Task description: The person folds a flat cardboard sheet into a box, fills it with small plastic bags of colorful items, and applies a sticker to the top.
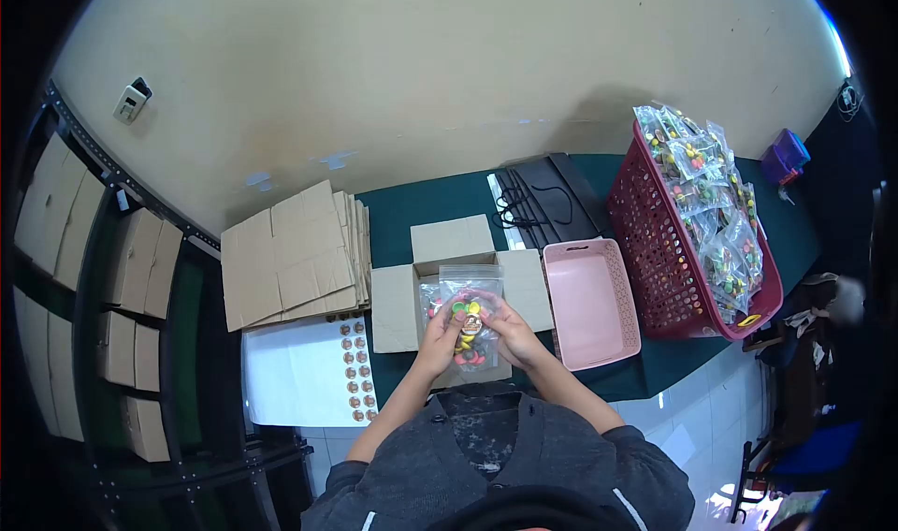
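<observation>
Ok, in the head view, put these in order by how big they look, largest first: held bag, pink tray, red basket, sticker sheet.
1. Red basket, clearly largest.
2. Pink tray and sticker sheet, too alike to rank.
3. Held bag, smallest, though partly covered.

Clear, colourfully filled bag (472, 327) over open carton (450, 239)

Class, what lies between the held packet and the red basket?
In the head view, the right hand, the cardboard box's right flap and the pink tray lie between the packet and the red basket; farther back, a dark flat item.
</observation>
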A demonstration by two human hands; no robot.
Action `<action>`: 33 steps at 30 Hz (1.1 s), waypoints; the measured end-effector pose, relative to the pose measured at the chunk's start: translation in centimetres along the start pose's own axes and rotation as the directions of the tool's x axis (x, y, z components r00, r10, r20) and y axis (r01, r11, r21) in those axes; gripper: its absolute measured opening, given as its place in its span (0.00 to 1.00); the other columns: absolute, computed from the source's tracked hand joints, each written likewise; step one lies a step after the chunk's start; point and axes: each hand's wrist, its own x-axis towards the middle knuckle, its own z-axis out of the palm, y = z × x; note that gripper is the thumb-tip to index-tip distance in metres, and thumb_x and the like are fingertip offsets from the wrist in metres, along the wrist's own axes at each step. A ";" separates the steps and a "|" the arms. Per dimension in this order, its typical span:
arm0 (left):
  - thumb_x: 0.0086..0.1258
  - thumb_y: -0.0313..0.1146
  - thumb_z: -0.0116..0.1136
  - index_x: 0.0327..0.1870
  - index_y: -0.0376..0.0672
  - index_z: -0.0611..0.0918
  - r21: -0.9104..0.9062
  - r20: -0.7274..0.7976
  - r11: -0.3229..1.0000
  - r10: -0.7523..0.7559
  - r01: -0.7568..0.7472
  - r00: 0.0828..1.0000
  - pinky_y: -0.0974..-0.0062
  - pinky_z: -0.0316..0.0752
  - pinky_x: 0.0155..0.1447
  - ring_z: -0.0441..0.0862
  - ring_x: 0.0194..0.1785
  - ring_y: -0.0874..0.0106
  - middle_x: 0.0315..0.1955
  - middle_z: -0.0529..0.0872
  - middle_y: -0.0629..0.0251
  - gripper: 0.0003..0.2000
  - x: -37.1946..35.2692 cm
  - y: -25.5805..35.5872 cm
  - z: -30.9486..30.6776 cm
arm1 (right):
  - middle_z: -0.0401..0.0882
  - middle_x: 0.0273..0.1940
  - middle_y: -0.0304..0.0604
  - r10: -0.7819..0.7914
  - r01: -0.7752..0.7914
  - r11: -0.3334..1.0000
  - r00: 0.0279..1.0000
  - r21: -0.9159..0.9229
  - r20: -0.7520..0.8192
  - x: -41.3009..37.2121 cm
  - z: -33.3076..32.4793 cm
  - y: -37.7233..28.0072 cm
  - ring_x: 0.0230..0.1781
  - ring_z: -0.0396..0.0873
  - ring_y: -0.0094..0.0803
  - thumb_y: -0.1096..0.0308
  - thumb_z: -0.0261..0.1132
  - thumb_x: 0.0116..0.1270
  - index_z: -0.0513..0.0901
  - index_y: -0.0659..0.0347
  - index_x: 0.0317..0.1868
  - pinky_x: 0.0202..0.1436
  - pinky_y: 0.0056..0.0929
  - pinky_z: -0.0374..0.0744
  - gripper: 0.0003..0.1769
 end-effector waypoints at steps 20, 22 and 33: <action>0.70 0.35 0.55 0.70 0.39 0.57 -0.099 -0.018 0.992 -0.086 0.083 0.996 0.90 0.67 0.33 0.70 0.31 0.87 0.35 0.78 0.70 0.30 -0.2 -1.5 -0.7 | 0.69 0.56 0.45 -0.032 0.028 0.995 0.998 -0.093 -0.048 -0.6 -0.6 0.6 0.54 0.73 0.28 0.63 0.54 0.72 0.59 0.61 0.65 0.55 0.26 0.75 0.25; 0.65 0.32 0.60 0.70 0.38 0.57 0.183 0.043 0.981 -0.071 0.062 0.997 0.89 0.67 0.33 0.71 0.29 0.87 0.35 0.78 0.69 0.34 -1.1 1.4 1.2 | 0.71 0.54 0.44 -0.087 0.070 0.966 0.994 -0.248 -0.058 -0.6 -0.5 0.7 0.52 0.74 0.27 0.60 0.54 0.72 0.62 0.62 0.63 0.53 0.26 0.76 0.24; 0.58 0.25 0.64 0.71 0.40 0.55 0.222 0.112 0.975 0.004 -0.029 0.994 0.87 0.74 0.34 0.78 0.37 0.84 0.48 0.77 0.61 0.39 -0.9 0.0 0.7 | 0.77 0.43 0.39 -0.153 0.116 0.936 0.985 -0.333 -0.084 -0.8 1.3 0.1 0.43 0.77 0.23 0.64 0.54 0.72 0.72 0.63 0.49 0.44 0.21 0.77 0.12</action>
